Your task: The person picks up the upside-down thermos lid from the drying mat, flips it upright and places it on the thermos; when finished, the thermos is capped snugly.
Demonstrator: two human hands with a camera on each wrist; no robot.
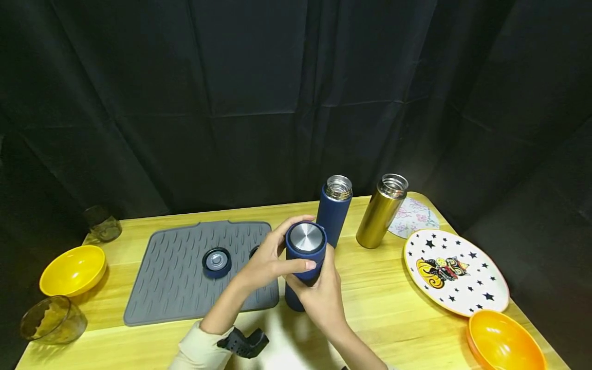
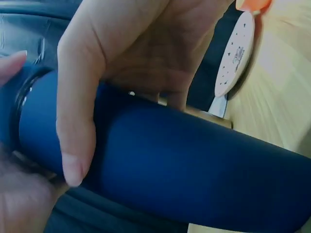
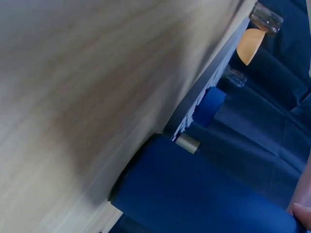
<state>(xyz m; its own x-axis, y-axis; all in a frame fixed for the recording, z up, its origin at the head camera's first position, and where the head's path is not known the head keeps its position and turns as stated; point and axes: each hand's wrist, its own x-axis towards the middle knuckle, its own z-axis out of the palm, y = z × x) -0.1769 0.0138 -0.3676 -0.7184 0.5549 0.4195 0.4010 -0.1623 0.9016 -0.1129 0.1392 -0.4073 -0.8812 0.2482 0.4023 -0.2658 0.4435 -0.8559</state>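
A dark blue thermos flask (image 1: 293, 299) stands upright at the front middle of the table, with a steel-topped blue lid (image 1: 306, 237) on its mouth. Around the lid curl the fingers and thumb of my left hand (image 1: 264, 261). Lower down, my right hand (image 1: 324, 300) grips the body; its thumb crosses the blue wall (image 2: 160, 155) in the left wrist view. The flask's base (image 3: 146, 179) meets the tabletop in the right wrist view. Just behind stand a second blue flask (image 1: 334, 213) and a gold flask (image 1: 381, 218), both without lids.
On the grey drying mat (image 1: 171, 272) lies a blue lid (image 1: 216, 262); another small lid (image 3: 187, 143) is mostly hidden behind my left hand. Left: a yellow bowl (image 1: 73, 270) and two brown glasses. Right: a star-patterned plate (image 1: 455, 272), an orange bowl (image 1: 506, 344) and a round flowered mat (image 1: 414, 217).
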